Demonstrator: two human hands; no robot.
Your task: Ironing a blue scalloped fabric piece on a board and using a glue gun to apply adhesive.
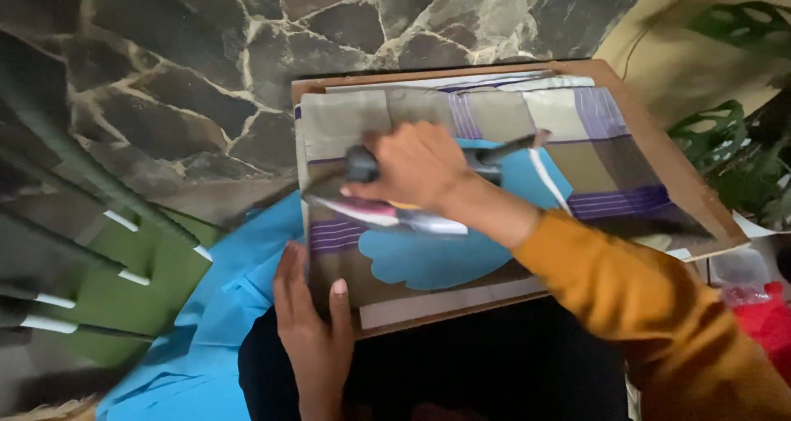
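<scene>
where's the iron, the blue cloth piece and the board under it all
iron (pixel 362 164), head view, on its dark handle end beside the knuckles
blue cloth piece (pixel 428 260), head view, on its scalloped lower part
board (pixel 676 174), head view, on its bare right edge

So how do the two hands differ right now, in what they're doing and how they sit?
The right hand is closed around a dark-handled iron in the middle of the patterned cloth; the left hand grips nothing. The right hand is motion-blurred, the left hand sharp. The left hand lies flat, fingers spread, on the board's near edge. Both are over the same blue fabric piece.
</scene>
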